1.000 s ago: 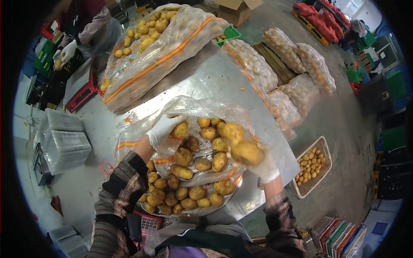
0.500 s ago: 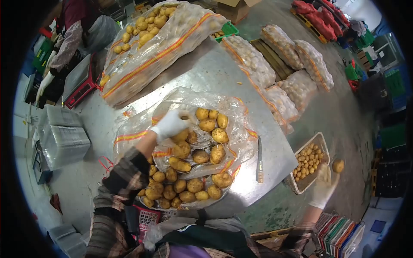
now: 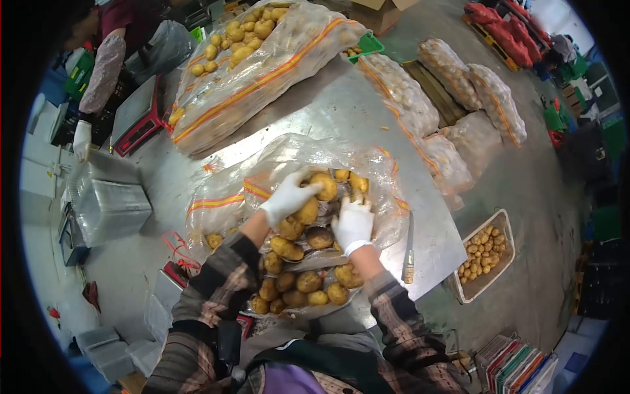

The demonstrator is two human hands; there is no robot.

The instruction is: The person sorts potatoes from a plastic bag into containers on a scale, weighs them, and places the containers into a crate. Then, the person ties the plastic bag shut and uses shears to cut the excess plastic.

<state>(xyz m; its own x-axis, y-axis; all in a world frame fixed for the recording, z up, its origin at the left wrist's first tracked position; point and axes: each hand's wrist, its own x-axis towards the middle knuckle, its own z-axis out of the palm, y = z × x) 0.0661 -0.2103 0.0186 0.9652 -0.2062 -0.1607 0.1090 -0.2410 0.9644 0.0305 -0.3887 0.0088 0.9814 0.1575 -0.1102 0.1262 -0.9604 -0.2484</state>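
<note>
Left hand, white-gloved, is inside the open sack, fingers curled round a potato at the sack's middle. Right hand lies palm-down on the pile inside the sack; can't tell if its fingers grip anything. The sack lies sideways on the tabletop, mouth toward the person, so the load spills within reach

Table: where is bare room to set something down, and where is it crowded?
Bare steel of the table lies between the far sack and the open sack; a narrow strip runs beside the knife. Crowded: the open sack, left hand and right hand in it.
</note>
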